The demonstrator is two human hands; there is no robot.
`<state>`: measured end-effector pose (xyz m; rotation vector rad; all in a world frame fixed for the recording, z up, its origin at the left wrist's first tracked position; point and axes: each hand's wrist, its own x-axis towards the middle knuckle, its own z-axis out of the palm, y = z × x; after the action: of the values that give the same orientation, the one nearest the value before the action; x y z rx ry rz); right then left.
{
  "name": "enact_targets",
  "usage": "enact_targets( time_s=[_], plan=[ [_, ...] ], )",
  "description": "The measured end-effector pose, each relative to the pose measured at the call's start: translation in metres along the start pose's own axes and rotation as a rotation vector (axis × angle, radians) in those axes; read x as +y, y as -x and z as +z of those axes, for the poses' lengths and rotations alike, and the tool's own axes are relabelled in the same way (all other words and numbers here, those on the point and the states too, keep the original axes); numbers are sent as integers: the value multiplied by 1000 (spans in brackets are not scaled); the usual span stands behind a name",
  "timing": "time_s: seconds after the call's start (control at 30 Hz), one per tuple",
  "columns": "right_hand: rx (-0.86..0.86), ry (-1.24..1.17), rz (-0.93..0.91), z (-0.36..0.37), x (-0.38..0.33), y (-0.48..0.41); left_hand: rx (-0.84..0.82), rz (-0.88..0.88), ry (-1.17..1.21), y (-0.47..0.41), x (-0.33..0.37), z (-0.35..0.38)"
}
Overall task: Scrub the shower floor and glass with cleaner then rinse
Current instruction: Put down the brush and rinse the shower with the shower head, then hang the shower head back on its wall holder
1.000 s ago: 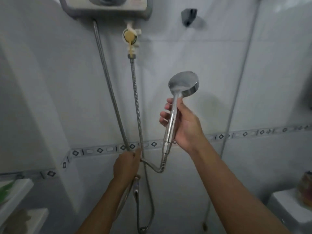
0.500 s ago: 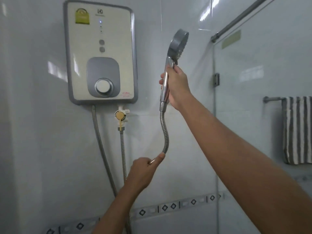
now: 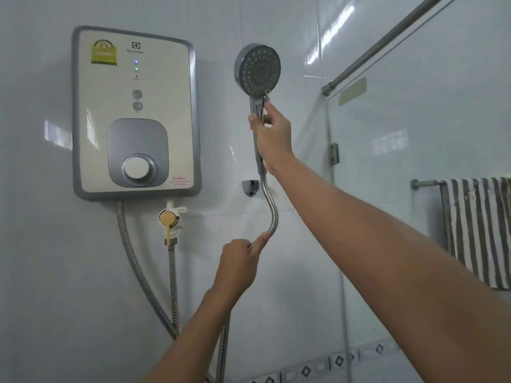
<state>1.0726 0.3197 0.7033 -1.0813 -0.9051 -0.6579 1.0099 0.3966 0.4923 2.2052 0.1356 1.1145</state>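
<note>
Your right hand (image 3: 272, 134) is wrapped round the chrome handle of the handheld shower head (image 3: 258, 69). It holds the head high against the tiled wall (image 3: 55, 244), with the spray face turned toward you and the glass panel (image 3: 420, 128) on your right. Your left hand (image 3: 240, 261) is curled and pinches the metal hose (image 3: 272, 211) lower down, where it bends. The wall bracket (image 3: 250, 187) sits empty just below the handle, to the right of the water heater (image 3: 135, 111). The shower floor is out of view, and I cannot tell whether water is flowing.

This looks like the rinse step — you are either aiming at the glass or parking the handset. To rinse, swing the face round to the glass and feed slack with your left hand so the hose doesn't tug. To park it, lower the handle's base squarely into the bracket — watch for a twisted hose.
</note>
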Motion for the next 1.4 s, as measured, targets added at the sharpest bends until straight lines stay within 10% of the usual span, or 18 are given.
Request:
enact_targets(
  time_s=[1.2, 1.4],
  plan=[
    [232, -113, 197, 14, 59, 103, -70, -81, -93, 35, -62, 18],
    [-115, -198, 252, 19, 82, 229, 56, 174, -341, 112, -149, 0]
  ],
)
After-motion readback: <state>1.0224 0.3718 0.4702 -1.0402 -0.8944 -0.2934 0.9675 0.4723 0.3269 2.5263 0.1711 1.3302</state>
